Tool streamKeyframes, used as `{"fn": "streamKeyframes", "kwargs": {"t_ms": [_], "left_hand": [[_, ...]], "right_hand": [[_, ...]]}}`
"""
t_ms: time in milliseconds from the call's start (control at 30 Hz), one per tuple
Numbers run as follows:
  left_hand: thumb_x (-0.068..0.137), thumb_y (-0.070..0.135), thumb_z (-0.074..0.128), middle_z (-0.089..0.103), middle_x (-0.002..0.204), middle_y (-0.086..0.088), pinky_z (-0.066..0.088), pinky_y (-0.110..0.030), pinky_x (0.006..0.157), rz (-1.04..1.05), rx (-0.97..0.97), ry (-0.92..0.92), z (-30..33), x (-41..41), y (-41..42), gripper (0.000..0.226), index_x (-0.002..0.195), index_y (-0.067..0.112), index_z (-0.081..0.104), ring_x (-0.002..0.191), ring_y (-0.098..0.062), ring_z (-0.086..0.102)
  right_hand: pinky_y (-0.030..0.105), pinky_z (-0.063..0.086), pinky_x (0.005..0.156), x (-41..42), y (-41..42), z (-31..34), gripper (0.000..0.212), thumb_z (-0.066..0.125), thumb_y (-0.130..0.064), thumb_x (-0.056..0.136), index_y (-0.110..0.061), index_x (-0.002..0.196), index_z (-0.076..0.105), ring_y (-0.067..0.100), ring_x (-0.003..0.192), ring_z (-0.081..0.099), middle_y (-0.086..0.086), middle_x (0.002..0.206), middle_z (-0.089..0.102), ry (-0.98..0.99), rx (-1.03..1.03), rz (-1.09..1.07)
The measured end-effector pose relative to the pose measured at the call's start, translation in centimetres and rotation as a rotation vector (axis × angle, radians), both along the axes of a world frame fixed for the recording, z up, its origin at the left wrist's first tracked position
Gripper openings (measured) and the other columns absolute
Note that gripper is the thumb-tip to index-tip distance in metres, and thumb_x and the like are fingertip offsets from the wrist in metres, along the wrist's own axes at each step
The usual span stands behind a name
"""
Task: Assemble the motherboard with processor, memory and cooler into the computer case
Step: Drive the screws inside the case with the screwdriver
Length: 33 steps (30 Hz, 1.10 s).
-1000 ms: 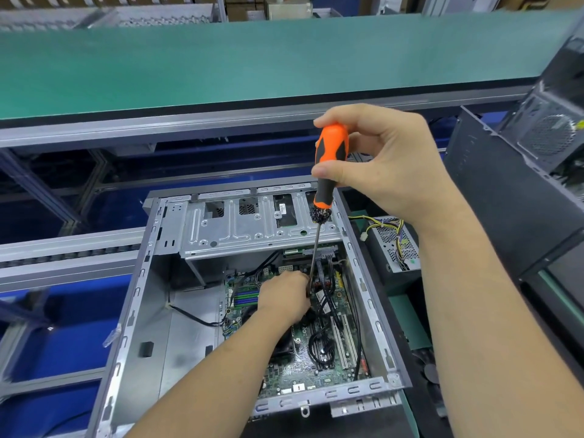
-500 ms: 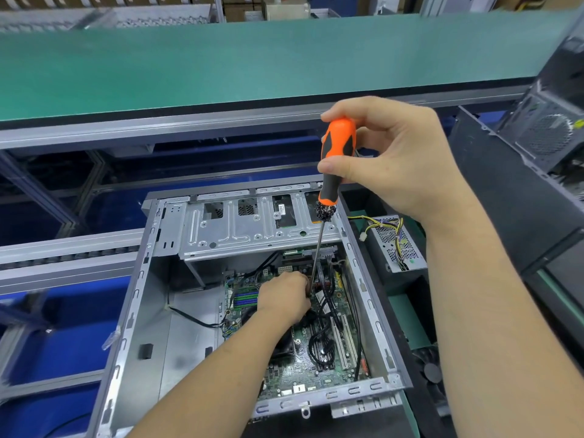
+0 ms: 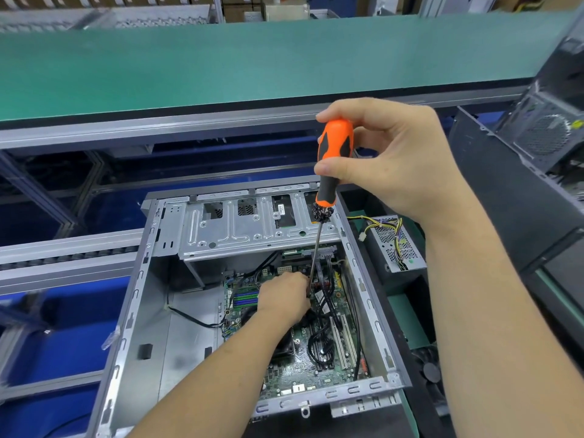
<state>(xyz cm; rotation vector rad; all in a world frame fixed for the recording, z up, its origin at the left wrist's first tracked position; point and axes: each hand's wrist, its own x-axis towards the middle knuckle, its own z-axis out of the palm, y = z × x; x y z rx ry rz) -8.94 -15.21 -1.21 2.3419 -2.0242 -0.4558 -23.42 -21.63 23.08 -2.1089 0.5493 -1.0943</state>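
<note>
**Screwdriver hand barely moved, case still wide open on top**

Compared with a second ago, the right hand [image 3: 398, 159] has crept up and a touch right, otherwise same pose. It's wrapped around the orange handle of the screwdriver [image 3: 333, 159], shaft angled down into the computer case [image 3: 132, 311]. Left hand [image 3: 284, 298] sits curled over the motherboard [image 3: 303, 368] right at the tip; can't tell if it's pinching a screw or just steadying. Board lies flat in the right half of the case, cables [image 3: 325, 311] looped over it. Left half is bare metal floor, plenty of room there. Drive cage [image 3: 252, 229] overhangs the far edge. Power supply [image 3: 395, 245] sits just outside the right wall.
</note>
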Motion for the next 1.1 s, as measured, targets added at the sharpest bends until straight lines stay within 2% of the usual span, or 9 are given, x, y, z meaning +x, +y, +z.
{"fn": "streamKeyframes", "kwargs": {"t_ms": [100, 267, 467, 567, 733, 833, 900, 1000, 1100], "left_hand": [[0.088, 0.024, 0.066, 0.059, 0.083, -0.001, 0.044, -0.033, 0.062, -0.015, -0.003, -0.033, 0.09, -0.11, -0.03, 0.015, 0.084, 0.018, 0.053, 0.072, -0.027, 0.059], [0.089, 0.031, 0.066, 0.054, 0.088, -0.001, 0.043, -0.034, 0.065, -0.015, 0.006, -0.015, 0.09, -0.02, 0.03, 0.023, 0.084, 0.020, 0.046, 0.076, -0.025, 0.054], [0.087, 0.024, 0.066, 0.054, 0.085, 0.001, 0.042, -0.032, 0.062, -0.005, 0.014, -0.008, 0.13, -0.05, -0.04, 0.014, 0.083, 0.020, 0.052, 0.073, -0.025, 0.058], [0.086, 0.023, 0.066, 0.054, 0.084, 0.000, 0.043, -0.032, 0.063, 0.003, 0.009, -0.006, 0.05, -0.06, -0.06, 0.014, 0.083, 0.020, 0.052, 0.074, -0.026, 0.058], [0.086, 0.024, 0.064, 0.056, 0.085, 0.002, 0.045, -0.032, 0.063, 0.018, -0.004, 0.016, -0.08, -0.02, -0.08, 0.012, 0.083, 0.021, 0.053, 0.074, -0.025, 0.059], [0.085, 0.025, 0.064, 0.059, 0.083, 0.005, 0.047, -0.031, 0.064, 0.057, -0.024, 0.072, -0.28, 0.05, 0.04, 0.009, 0.082, 0.023, 0.056, 0.075, -0.023, 0.061], [0.085, 0.027, 0.064, 0.065, 0.083, 0.007, 0.050, -0.030, 0.065, 0.103, -0.030, 0.120, -0.34, 0.16, 0.13, 0.003, 0.086, 0.025, 0.063, 0.075, -0.020, 0.064], [0.084, 0.030, 0.063, 0.067, 0.083, 0.009, 0.050, -0.028, 0.066, 0.145, -0.032, 0.157, -0.41, 0.23, 0.13, 0.007, 0.090, 0.029, 0.067, 0.075, -0.017, 0.064], [0.085, 0.031, 0.064, 0.066, 0.081, 0.009, 0.049, -0.028, 0.064, 0.150, -0.032, 0.159, -0.34, 0.20, 0.09, 0.004, 0.087, 0.028, 0.065, 0.075, -0.017, 0.063]], "right_hand": [[0.043, 0.060, 0.082, 0.50, 0.48, 0.05, 0.043, 0.086, -0.010, 0.076, -0.022, 0.113, 0.068, 0.033, 0.090, 0.070, 0.000, 0.102, 0.070, 0.006, -0.023, 0.037], [0.037, 0.058, 0.092, 0.83, 0.85, 0.42, 0.048, 0.082, -0.004, 0.079, -0.020, 0.121, 0.064, 0.023, 0.100, 0.072, 0.009, 0.104, 0.074, 0.035, -0.016, 0.103], [0.030, 0.058, 0.092, 0.17, 0.87, 0.72, 0.053, 0.073, 0.004, 0.083, -0.022, 0.128, 0.060, 0.014, 0.102, 0.072, 0.006, 0.106, 0.073, 0.049, 0.107, 0.164], [0.028, 0.058, 0.088, 0.28, 0.95, 0.75, 0.053, 0.075, 0.001, 0.082, -0.022, 0.127, 0.061, 0.016, 0.102, 0.072, 0.005, 0.104, 0.074, 0.046, 0.092, 0.140], [0.044, 0.058, 0.090, 0.75, 0.80, 0.40, 0.052, 0.084, -0.008, 0.077, -0.023, 0.123, 0.064, 0.033, 0.094, 0.069, 0.014, 0.101, 0.073, 0.019, 0.010, 0.088], [0.047, 0.057, 0.088, 0.73, 0.67, 0.36, 0.052, 0.084, -0.010, 0.077, -0.023, 0.123, 0.062, 0.038, 0.091, 0.065, 0.021, 0.097, 0.069, 0.010, -0.011, 0.085], [0.045, 0.058, 0.088, 0.60, 0.63, 0.55, 0.053, 0.082, -0.010, 0.077, -0.024, 0.124, 0.061, 0.037, 0.092, 0.066, 0.021, 0.098, 0.069, -0.003, -0.003, 0.078], [0.038, 0.058, 0.091, 0.32, 0.57, 0.87, 0.054, 0.081, -0.006, 0.079, -0.025, 0.125, 0.060, 0.036, 0.094, 0.068, 0.021, 0.100, 0.071, -0.006, 0.001, 0.065], [0.032, 0.060, 0.084, 0.26, 0.73, 0.92, 0.055, 0.080, -0.005, 0.080, -0.026, 0.126, 0.060, 0.031, 0.095, 0.069, 0.015, 0.102, 0.072, 0.010, 0.024, 0.072]]}}
